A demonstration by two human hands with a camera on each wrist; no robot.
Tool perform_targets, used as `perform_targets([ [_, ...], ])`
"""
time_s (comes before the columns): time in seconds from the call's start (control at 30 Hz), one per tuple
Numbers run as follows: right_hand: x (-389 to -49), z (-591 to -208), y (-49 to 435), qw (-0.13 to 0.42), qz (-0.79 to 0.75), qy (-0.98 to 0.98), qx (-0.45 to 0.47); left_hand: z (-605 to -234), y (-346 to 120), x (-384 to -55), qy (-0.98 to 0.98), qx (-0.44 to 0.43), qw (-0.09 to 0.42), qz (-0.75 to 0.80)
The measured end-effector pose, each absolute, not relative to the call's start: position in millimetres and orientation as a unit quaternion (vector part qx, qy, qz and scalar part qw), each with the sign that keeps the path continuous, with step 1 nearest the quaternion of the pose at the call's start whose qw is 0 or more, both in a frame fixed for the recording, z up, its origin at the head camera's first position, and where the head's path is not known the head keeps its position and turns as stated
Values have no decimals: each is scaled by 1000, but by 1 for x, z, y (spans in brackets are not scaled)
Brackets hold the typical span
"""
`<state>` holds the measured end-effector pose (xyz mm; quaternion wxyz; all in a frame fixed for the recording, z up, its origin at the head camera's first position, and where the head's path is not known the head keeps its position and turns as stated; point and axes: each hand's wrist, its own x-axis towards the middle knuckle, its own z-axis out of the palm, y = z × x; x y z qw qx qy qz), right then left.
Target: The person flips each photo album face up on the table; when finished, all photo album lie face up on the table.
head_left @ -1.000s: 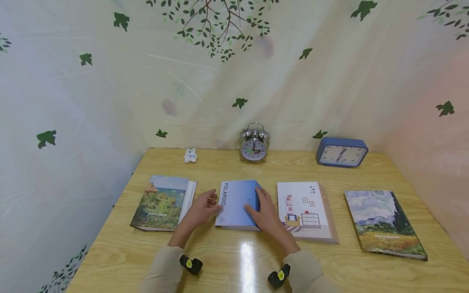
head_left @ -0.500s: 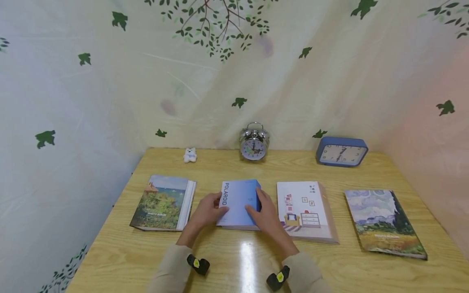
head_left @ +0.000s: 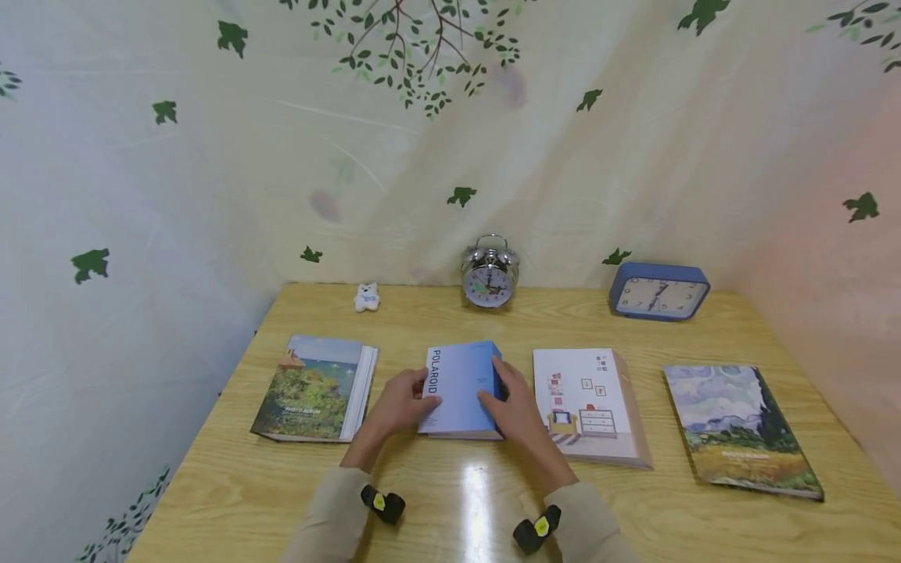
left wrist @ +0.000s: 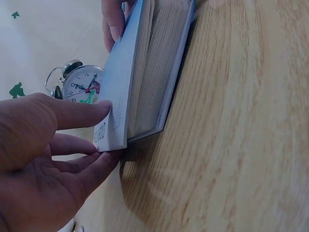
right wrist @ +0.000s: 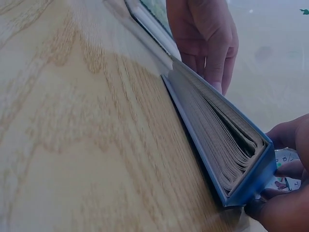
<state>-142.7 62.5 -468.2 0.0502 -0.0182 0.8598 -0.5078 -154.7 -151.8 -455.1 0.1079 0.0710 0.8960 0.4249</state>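
Observation:
A blue photo album [head_left: 461,387] marked POLAROID lies on the wooden table between both hands, its spine to the right. My left hand [head_left: 401,403] pinches the left edge of its front cover: in the left wrist view the thumb lies on top and fingers reach beneath the cover edge. On the spine side, my right hand [head_left: 517,407] grips the album, thumb on the cover and fingers along the spine. The right wrist view shows the page block [right wrist: 217,130] fanned slightly between the covers, with a gap under the front cover near the spine.
To the left lies a landscape photo album [head_left: 313,391]; a white illustrated album [head_left: 584,399] and another painted album [head_left: 739,430] lie to the right. Along the back stand a small white bear figure [head_left: 366,298], a twin-bell alarm clock [head_left: 489,277] and a blue clock [head_left: 658,293].
My left hand has moved right, from beside the album onto its left edge, and now pinches the cover. The right hand stays at the spine, with the album shifted very slightly right.

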Motion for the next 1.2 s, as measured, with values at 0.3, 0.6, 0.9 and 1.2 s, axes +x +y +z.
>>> perform_targets([
  [0.3, -143, -455, 66, 58, -502, 863, -12, -456, -148, -154, 887, 83, 108, 441],
  [0.6, -141, -442, 71, 71, -513, 855, -15, -455, -133, -151, 892, 102, 114, 425],
  [0.9, -142, -441, 75, 99, -575, 812, 13, -449, -130, -151, 890, 99, 144, 421],
  [1.2, -145, -436, 76, 90, -625, 776, -11, -448, -133, -155, 857, 116, 175, 471],
])
